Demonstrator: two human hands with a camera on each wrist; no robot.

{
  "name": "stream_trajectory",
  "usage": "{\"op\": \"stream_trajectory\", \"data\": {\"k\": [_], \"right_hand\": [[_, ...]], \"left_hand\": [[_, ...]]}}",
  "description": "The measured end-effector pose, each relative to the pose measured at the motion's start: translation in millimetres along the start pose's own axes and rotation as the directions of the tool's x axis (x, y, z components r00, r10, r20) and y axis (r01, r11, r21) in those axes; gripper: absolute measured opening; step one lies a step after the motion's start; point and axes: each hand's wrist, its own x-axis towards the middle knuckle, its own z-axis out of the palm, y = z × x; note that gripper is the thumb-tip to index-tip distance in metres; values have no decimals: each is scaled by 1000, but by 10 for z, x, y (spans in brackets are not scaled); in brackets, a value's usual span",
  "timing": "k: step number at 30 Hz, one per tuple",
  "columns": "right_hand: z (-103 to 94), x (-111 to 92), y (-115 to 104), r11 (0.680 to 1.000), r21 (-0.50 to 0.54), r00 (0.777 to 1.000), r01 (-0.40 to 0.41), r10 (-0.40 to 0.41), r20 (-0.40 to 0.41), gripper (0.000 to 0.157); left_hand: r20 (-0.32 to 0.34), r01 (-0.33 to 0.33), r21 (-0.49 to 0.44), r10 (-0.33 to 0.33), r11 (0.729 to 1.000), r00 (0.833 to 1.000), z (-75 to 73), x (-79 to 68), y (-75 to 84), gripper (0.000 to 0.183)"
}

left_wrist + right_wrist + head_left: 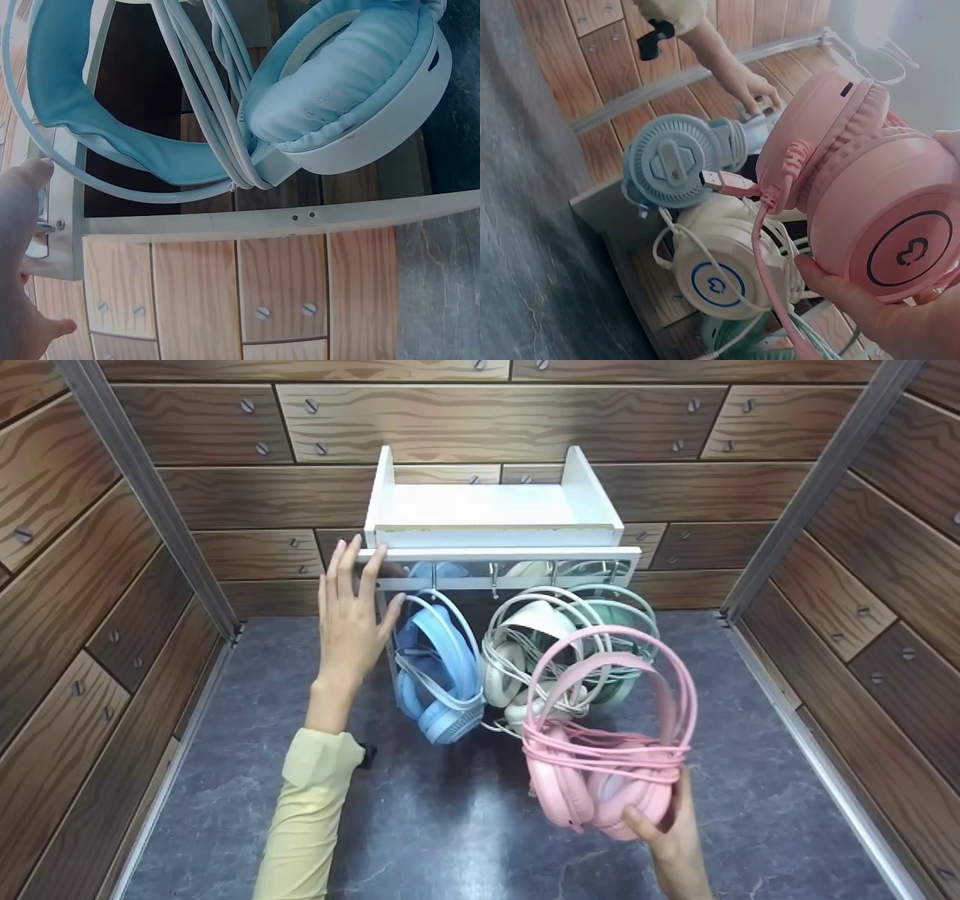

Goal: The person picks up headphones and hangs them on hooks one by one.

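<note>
My right hand (679, 840) grips pink headphones (551, 784) low by the ear cups, the headband upward and the cable wound round them. In the right wrist view the cable's USB plug (727, 182) sticks out. My left hand (349, 622) rests with straight fingers on the left end of a white rack's top rail (502, 554). Blue headphones (454, 724) hang from the rack beside that hand. White headphones (541, 619) and green headphones (621, 690) hang to the right, partly hidden behind the pink pair. A metal hook (494, 581) shows between the blue and white pairs.
Above the rail sits a white shelf (480, 506) with raised sides. Wood-patterned panels (495, 424) stand behind and at both sides, joined by grey metal posts (161, 510). The floor (450, 847) is dark grey with a marbled look.
</note>
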Motion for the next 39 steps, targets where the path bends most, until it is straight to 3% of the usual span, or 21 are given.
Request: {"op": "stream_trajectory", "data": {"k": [10, 17, 26, 31, 39], "right_hand": [[171, -12, -8, 997, -56, 998, -55, 55, 9, 73], [348, 3, -14, 997, -68, 998, -37, 40, 48, 76], [561, 45, 13, 995, -93, 994, -32, 42, 104, 77], [719, 112, 27, 996, -94, 992, -10, 22, 124, 78], [992, 184, 37, 999, -37, 987, -24, 29, 159, 78]], "left_hand": [[-6, 2, 1, -2, 1000, 1000, 1, -4, 2, 66], [39, 6, 31, -7, 1000, 999, -33, 0, -12, 66], [59, -23, 14, 22, 1000, 998, -148, -1, -81, 66], [37, -42, 28, 41, 999, 998, -221, -14, -158, 67], [40, -73, 15, 72, 997, 997, -312, -21, -229, 60]]}}
